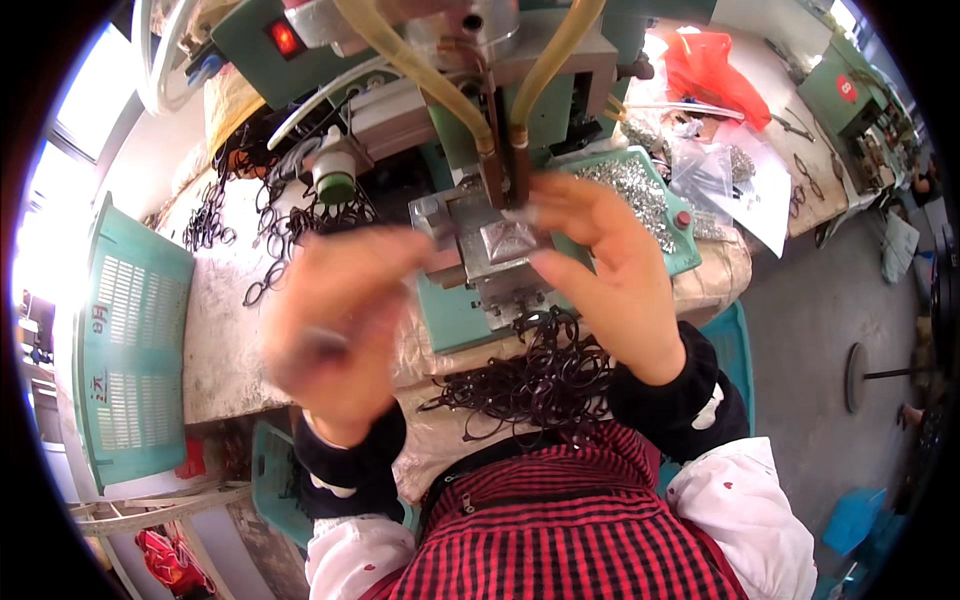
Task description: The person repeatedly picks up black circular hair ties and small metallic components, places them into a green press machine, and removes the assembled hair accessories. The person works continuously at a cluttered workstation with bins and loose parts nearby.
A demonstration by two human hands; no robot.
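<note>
My left hand (pixel 345 315) is smeared by motion, left of the metal fixture (pixel 465 225) on the bench machine. A dark blurred patch shows at its lower side; whether the hand holds anything is unclear. From the right, my right hand (pixel 620 275) reaches in, thumb and fingers apart around the fixture's right side. Its fingertips are close to two brown upright prongs (pixel 505 180) above the fixture, and no held thing shows in the gap. A tangled pile of dark glasses frames (pixel 545 385) lies on the bench edge before my apron.
A green tray (pixel 683 262) of small shiny metal parts sits right of the machine (pixel 580 110). More dark frames (pixel 315 225) lie to the left. A turquoise basket (pixel 135 350) stands far left. A red plastic bag (pixel 710 75) lies at the back right.
</note>
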